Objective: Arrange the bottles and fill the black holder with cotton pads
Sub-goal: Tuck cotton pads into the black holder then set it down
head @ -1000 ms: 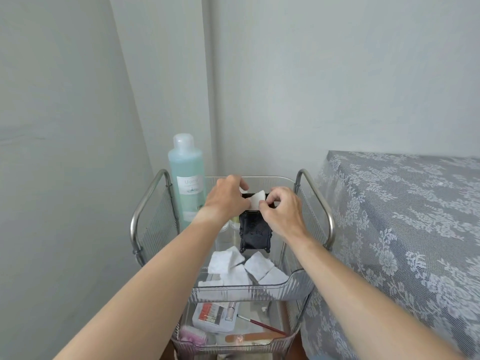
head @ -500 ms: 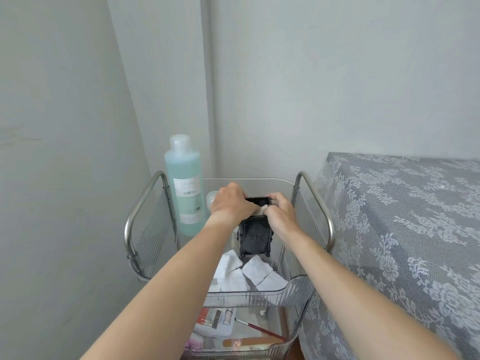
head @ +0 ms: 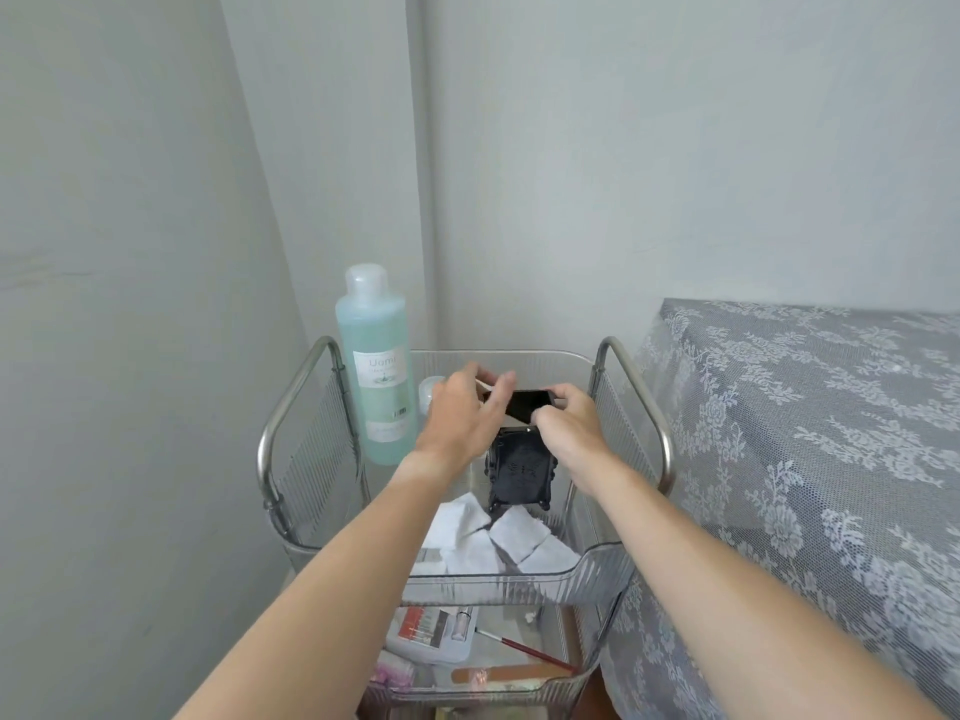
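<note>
A black ornate holder (head: 521, 472) stands upright in the clear top tray (head: 511, 582) of a cart, its dark opening facing up. My left hand (head: 460, 415) hovers at the opening's left side and pinches a thin white cotton pad (head: 483, 383) between thumb and fingers. The fingers of my right hand (head: 569, 428) grip the holder's right top rim. Several loose cotton pads (head: 501, 537) lie in the tray in front of the holder. A tall blue-green bottle (head: 376, 366) stands at the tray's back left. A small white-capped bottle (head: 430, 389) is mostly hidden behind my left hand.
The metal cart (head: 291, 423) has handle rails on both sides and sits in a wall corner. Its lower shelf holds a box (head: 434, 634), a red brush (head: 524, 652) and a nail file (head: 498, 674). A lace-covered table (head: 810, 459) is close on the right.
The pad held between both hands above the holder went down into its opening. My left hand has since lifted slightly and spread its fingers. The view shifted a little.
</note>
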The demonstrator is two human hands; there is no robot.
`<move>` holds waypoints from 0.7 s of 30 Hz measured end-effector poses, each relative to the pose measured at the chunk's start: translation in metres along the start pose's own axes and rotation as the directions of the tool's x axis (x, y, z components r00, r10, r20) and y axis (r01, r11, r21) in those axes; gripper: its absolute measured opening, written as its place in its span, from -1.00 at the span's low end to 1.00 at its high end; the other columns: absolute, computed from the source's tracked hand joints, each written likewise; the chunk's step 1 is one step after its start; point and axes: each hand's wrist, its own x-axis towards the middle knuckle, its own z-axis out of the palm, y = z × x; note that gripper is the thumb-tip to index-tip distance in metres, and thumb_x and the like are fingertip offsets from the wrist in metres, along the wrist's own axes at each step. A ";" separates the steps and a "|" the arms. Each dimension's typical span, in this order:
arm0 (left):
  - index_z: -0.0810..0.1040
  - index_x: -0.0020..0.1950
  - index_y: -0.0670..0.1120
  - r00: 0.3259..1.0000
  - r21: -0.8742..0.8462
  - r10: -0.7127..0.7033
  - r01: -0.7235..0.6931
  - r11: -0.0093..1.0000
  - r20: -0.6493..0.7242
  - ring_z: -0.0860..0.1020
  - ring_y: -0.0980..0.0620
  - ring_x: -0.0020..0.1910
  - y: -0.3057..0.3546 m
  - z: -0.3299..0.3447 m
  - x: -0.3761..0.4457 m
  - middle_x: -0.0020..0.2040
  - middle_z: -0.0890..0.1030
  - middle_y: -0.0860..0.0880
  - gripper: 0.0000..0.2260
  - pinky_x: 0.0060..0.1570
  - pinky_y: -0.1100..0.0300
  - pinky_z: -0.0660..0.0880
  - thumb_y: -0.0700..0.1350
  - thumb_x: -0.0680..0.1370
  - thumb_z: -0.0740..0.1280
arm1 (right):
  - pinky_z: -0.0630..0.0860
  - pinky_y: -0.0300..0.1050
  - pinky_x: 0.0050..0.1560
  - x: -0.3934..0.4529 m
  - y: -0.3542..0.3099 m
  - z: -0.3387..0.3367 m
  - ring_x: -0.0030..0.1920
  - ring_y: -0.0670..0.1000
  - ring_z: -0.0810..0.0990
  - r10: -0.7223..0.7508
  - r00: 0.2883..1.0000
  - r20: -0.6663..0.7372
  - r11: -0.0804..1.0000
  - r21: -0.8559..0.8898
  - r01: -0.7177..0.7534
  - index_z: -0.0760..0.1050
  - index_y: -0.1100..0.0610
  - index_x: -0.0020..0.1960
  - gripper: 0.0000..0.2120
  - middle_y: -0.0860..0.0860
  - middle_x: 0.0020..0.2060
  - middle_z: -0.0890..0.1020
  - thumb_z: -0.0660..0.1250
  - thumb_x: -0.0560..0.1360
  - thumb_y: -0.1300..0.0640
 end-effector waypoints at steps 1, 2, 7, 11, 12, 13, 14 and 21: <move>0.55 -0.10 -0.02 0.999 -0.001 0.040 -0.040 0.999 -0.017 0.50 0.24 -0.21 -0.004 -0.002 -0.003 -0.25 0.59 0.09 -0.68 -0.25 0.36 0.36 0.21 0.56 0.22 | 0.45 -0.13 -0.17 0.000 0.000 0.001 -0.03 0.02 0.59 -0.019 1.000 0.002 0.999 -0.028 0.019 0.48 0.09 0.10 -0.73 0.05 -0.03 0.61 0.24 0.41 0.27; 0.52 -0.15 0.01 0.998 -0.004 0.064 -0.064 0.998 -0.027 0.51 0.20 -0.24 -0.007 -0.006 -0.006 -0.27 0.57 0.11 -0.68 -0.26 0.36 0.35 0.20 0.59 0.16 | 0.43 -0.13 -0.18 -0.001 -0.001 0.001 -0.03 0.01 0.58 -0.043 0.999 0.003 0.997 -0.069 0.043 0.46 0.08 0.10 -0.74 0.03 -0.02 0.60 0.26 0.42 0.22; 0.57 -0.05 -0.10 0.996 0.226 -0.028 0.008 0.974 0.086 0.59 -0.09 -0.12 -0.038 -0.030 -0.009 -0.13 0.64 -0.07 -0.78 -0.11 0.06 0.53 -0.01 0.58 0.21 | 0.35 -0.09 -0.12 -0.006 0.000 -0.003 -0.02 -0.01 0.47 -0.281 0.960 -0.006 0.891 -0.373 0.259 0.38 0.03 0.07 -0.83 -0.02 0.02 0.49 0.14 0.52 0.00; 0.55 0.21 -0.04 0.851 0.535 -0.252 -0.040 0.844 0.461 0.57 -0.02 0.03 -0.064 -0.044 -0.026 0.16 0.57 -0.03 -0.68 0.06 0.09 0.55 -0.09 0.47 0.45 | 0.38 -0.06 0.01 -0.009 0.005 -0.008 0.05 0.01 0.49 -0.340 0.940 -0.011 0.866 -0.393 0.309 0.43 0.02 0.08 -0.79 0.01 0.06 0.52 0.11 0.57 -0.05; 0.51 0.28 -0.01 0.828 0.589 -0.287 -0.063 0.806 0.481 0.55 -0.02 0.07 -0.067 -0.044 -0.031 0.20 0.52 0.00 -0.59 0.10 0.06 0.54 -0.07 0.45 0.48 | 0.40 -0.06 -0.01 -0.009 0.006 -0.009 0.04 0.03 0.51 -0.333 0.943 0.002 0.864 -0.401 0.306 0.46 0.03 0.08 -0.77 0.03 0.04 0.55 0.12 0.57 -0.04; 0.47 0.33 0.00 0.820 0.624 -0.304 -0.081 0.777 0.485 0.54 -0.04 0.11 -0.068 -0.042 -0.036 0.22 0.48 0.01 -0.51 0.11 0.04 0.52 -0.05 0.43 0.50 | 0.40 -0.07 -0.03 -0.009 0.007 -0.009 0.02 0.04 0.52 -0.323 0.946 0.021 0.863 -0.405 0.303 0.47 0.04 0.10 -0.76 0.03 0.02 0.56 0.14 0.55 -0.05; 0.46 0.35 -0.01 0.818 0.645 -0.308 -0.098 0.758 0.485 0.53 -0.06 0.15 -0.068 -0.041 -0.040 0.25 0.47 -0.01 -0.48 0.11 0.04 0.51 -0.05 0.42 0.51 | 0.40 -0.07 -0.05 -0.010 0.008 -0.009 0.01 0.05 0.53 -0.313 0.949 0.040 0.866 -0.399 0.303 0.47 0.04 0.11 -0.73 0.03 0.01 0.57 0.15 0.53 -0.07; 0.54 0.20 -0.14 0.802 0.635 -0.366 -0.022 0.772 0.472 0.59 -0.09 0.09 -0.064 -0.047 -0.044 0.14 0.59 -0.07 -0.62 -0.03 0.15 0.52 -0.12 0.43 0.51 | 0.50 0.08 0.12 -0.021 0.008 -0.003 0.10 0.07 0.54 -0.265 0.958 0.113 0.883 -0.370 0.288 0.46 -0.01 0.18 -0.59 0.04 0.08 0.57 0.10 0.48 -0.20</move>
